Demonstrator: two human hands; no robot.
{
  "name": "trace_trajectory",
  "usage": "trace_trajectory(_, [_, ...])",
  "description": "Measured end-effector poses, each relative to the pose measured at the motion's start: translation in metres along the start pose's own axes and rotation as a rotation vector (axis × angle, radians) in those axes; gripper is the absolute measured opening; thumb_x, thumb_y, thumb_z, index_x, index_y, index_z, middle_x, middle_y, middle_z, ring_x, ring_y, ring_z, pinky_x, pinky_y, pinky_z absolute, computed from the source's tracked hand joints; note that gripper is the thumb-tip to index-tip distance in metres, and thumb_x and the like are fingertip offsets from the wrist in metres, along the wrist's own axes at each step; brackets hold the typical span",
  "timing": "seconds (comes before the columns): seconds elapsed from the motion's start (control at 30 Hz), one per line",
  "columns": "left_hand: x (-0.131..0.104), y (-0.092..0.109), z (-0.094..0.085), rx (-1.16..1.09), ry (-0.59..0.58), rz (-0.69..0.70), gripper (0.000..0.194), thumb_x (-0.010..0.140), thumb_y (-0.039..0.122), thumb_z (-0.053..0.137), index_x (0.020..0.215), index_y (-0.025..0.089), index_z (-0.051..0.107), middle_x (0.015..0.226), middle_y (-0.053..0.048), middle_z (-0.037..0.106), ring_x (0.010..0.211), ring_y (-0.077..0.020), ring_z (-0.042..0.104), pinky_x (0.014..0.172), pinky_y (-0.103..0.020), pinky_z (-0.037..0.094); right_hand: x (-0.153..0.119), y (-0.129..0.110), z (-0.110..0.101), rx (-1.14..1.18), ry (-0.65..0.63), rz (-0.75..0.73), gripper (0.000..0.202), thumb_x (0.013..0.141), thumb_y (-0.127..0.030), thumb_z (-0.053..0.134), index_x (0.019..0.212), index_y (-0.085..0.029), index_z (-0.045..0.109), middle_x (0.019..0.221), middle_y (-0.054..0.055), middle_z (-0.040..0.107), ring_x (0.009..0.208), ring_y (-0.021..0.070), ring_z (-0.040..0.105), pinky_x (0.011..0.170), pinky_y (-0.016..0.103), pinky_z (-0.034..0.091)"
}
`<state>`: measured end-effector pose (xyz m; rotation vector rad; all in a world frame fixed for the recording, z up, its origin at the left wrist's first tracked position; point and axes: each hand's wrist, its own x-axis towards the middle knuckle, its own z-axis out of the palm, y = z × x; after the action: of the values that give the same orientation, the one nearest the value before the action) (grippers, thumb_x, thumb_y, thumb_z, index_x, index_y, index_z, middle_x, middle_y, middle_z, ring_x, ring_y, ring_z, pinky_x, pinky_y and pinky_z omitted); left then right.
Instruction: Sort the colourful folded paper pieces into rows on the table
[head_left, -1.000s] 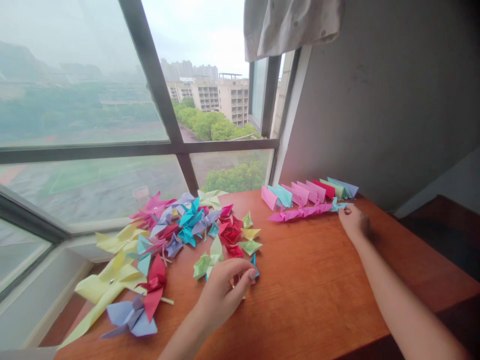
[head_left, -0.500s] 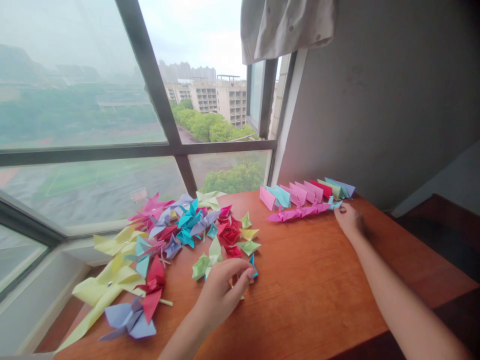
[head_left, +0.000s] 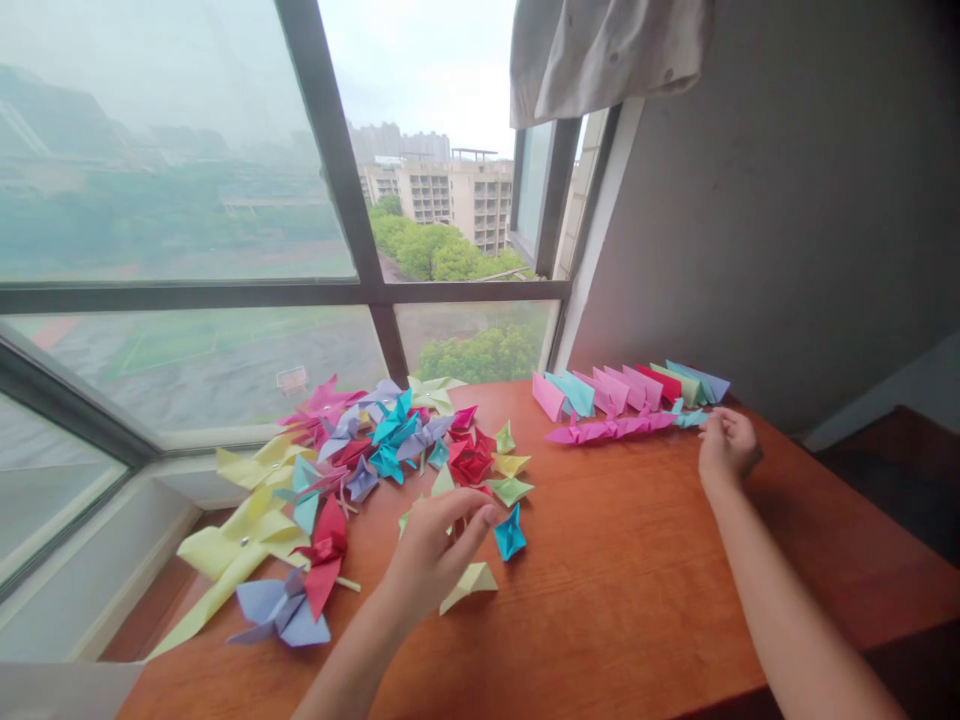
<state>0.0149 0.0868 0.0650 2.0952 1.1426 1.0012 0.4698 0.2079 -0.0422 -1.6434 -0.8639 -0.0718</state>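
My right hand (head_left: 729, 446) is pinched at the right end of a light-blue paper crane (head_left: 688, 416). That crane stands at the end of a row of magenta paper cranes (head_left: 616, 428). My left hand (head_left: 442, 540) hovers over the left side of the table, thumb and fingertips curled together; what is between them, if anything, I cannot make out. Just right of it lies a small blue folded paper piece (head_left: 510, 536), and below it a pale-yellow folded piece (head_left: 471, 586). Red folded pieces (head_left: 471, 456) and a green one (head_left: 511, 489) sit beyond, and my left hand partly covers others.
Folded paper pieces in pink, blue, red and green (head_left: 631, 388) stand in a line along the back. Several paper pinwheels, including a yellow one (head_left: 241, 540) and a lilac one (head_left: 281, 608), crowd the left of the wooden table (head_left: 600, 580). A window and grey wall border it.
The view has shifted a little to the left. My left hand has moved left, uncovering the blue and pale-yellow pieces. My right hand has moved slightly right and stays at the light-blue crane.
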Motion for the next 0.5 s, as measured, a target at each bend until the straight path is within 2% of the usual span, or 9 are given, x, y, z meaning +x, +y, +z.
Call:
trace_trajectory(0.07, [0.002,-0.007,-0.009,0.047,0.08,-0.017,0.024,0.096,0.029,0.05,0.084,0.019,0.067,0.074,-0.001,0.068,0.065,-0.0127,0.059,0.061,-0.021,0.042,-0.013,-0.022,0.009,0.146,-0.043,0.042,0.037,0.079,-0.041,0.055,0.103,-0.015,0.064,0.074,0.004,0.065,0.058,0.0162,0.06,0.057,0.029,0.049])
trace_trajectory(0.17, [0.005,-0.02,-0.02,0.177,0.198,-0.087,0.02,0.094,0.029,0.051,0.09,0.019,0.067,0.082,-0.002,0.07,0.066,-0.0133,0.06,0.063,-0.023,0.043,-0.04,-0.064,0.025,0.312,-0.205,0.051,0.036,0.076,-0.042,0.06,0.1,-0.016,0.065,0.074,0.003,0.065,0.057,0.0144,0.059,0.055,0.026,0.048])
trace_trajectory(0.27, [0.006,-0.033,-0.027,0.326,0.267,-0.179,0.019,0.093,0.031,0.051,0.093,0.021,0.067,0.082,-0.001,0.07,0.065,-0.014,0.06,0.063,-0.024,0.043,-0.074,-0.11,0.037,0.399,-0.357,0.036,0.035,0.078,-0.045,0.06,0.098,-0.017,0.065,0.074,0.003,0.066,0.06,0.0148,0.06,0.055,0.026,0.048])
trace_trajectory(0.4, [0.006,-0.041,-0.031,0.464,0.266,-0.234,0.022,0.093,0.033,0.048,0.093,0.021,0.067,0.083,-0.001,0.069,0.069,-0.0155,0.062,0.063,-0.025,0.043,-0.118,-0.158,0.048,0.434,-0.584,0.016,0.032,0.082,-0.045,0.058,0.096,-0.018,0.067,0.076,0.004,0.069,0.067,0.0169,0.063,0.061,0.028,0.05])
trace_trajectory(0.5, [0.006,-0.041,-0.03,0.54,0.215,-0.262,0.023,0.094,0.034,0.046,0.096,0.022,0.066,0.087,-0.002,0.07,0.07,-0.0159,0.063,0.064,-0.025,0.043,-0.146,-0.173,0.053,0.365,-0.664,-0.04,0.032,0.084,-0.045,0.055,0.093,-0.017,0.068,0.077,0.005,0.07,0.068,0.0185,0.064,0.065,0.03,0.051])
